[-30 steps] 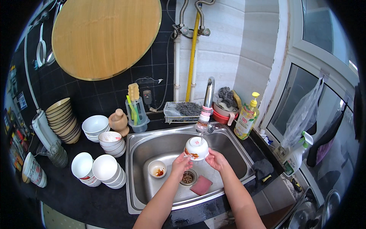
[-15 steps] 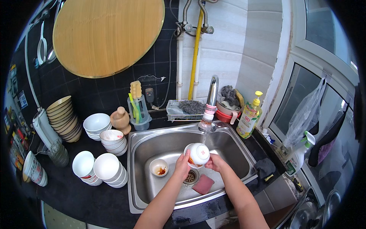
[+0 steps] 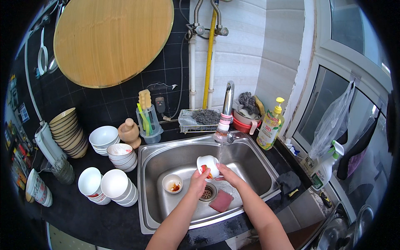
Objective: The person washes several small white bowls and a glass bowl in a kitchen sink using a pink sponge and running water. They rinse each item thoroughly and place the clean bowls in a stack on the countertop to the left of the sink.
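Note:
Over the sink (image 3: 162, 216) I hold a white bowl (image 3: 205, 161) with a red and orange pattern, tilted on its side beside the stream from the faucet (image 3: 227, 110). My left hand (image 3: 197, 183) grips its near left side. Closed at its right edge, my right hand (image 3: 228, 174) has its fingers against the bowl. Below, on the sink floor, lie a pink sponge (image 3: 221, 201) and the drain (image 3: 208, 193). Left of my hands sits a small bowl (image 3: 172, 183) with brown residue inside.
Stacks of white bowls (image 3: 115, 184) and a tall stack of tan bowls (image 3: 68, 131) stand on the counter to the left. A soap bottle (image 3: 266, 131) stands behind the sink's right corner. A dark cloth (image 3: 288, 182) lies at the right edge.
The bowl has turned in my hands, from its base facing me to its patterned side showing, and moved slightly left. The whole view has shifted a little.

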The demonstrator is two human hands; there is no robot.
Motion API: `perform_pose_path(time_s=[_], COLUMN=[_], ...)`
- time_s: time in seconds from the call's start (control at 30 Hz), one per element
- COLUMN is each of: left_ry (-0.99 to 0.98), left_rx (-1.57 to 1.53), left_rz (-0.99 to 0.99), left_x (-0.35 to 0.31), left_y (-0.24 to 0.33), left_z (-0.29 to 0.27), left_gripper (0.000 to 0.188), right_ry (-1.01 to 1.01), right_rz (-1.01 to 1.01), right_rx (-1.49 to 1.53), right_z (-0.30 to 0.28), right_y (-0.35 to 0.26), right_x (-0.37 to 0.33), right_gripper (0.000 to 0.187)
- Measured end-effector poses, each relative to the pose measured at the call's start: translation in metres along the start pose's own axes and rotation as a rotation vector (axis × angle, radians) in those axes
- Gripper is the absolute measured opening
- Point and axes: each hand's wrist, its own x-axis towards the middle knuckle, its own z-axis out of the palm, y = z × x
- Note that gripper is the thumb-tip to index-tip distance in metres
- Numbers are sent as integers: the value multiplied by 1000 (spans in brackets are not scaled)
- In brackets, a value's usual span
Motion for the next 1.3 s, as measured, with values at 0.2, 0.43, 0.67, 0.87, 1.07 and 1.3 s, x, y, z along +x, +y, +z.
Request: perform_pose_path(time_s=[0.2,0.43,0.67,0.87,1.07,1.3], left_ry=[-75,-128,-105,-165,-106,-162], left_rx=[137,463,565,729,581,645], left_rz=[-51,-10,43,26,28,-18], left_x=[-2,-6,-1,-8,-3,-10], left_y=[0,-6,-10,-8,-6,0], left_z=[3,10,-5,8,-4,9], left_gripper=[25,22,24,22,17,18], right_ry=[85,286,242,257,101,274], right_rz=[-38,-212,-489,-203,-362,-198], right_rx=[35,70,-315,-60,-241,-108], right_z=[7,-9,16,-4,7,2], right_y=[-16,6,2,6,0,-9], right_x=[-8,9,3,12,1,-2], right_gripper=[55,50,56,74,77,53])
